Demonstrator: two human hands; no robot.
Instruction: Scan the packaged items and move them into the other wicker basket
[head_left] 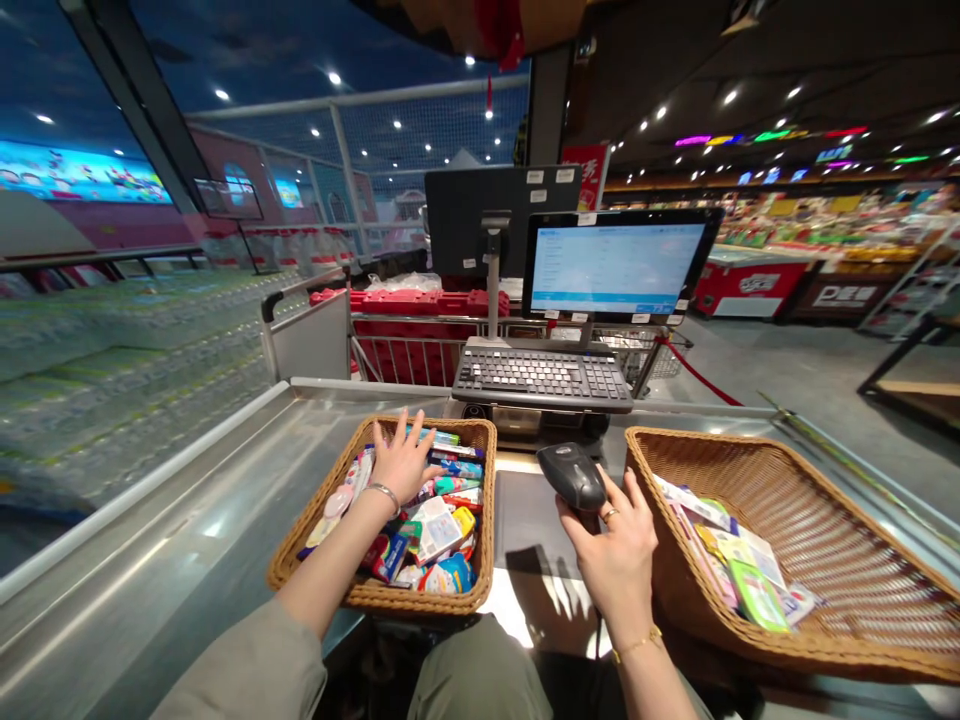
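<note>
Head view shows me the black scanner (pixel 574 475), held tight in my right hand (pixel 616 548), just above the bench (pixel 180 550) between two baskets. My left hand (pixel 401 462) is wide open, fingers spread, lying on the small packs (pixel 439 530) in the left basket (pixel 420 600). The right basket (pixel 825 530) holds a few flat packs (pixel 750 585). A keyboard (pixel 541 378) and a screen (pixel 615 265) sit behind.

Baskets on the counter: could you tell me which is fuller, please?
The left basket, heaped with packets under the left hand; the right basket holds only a few.
</note>
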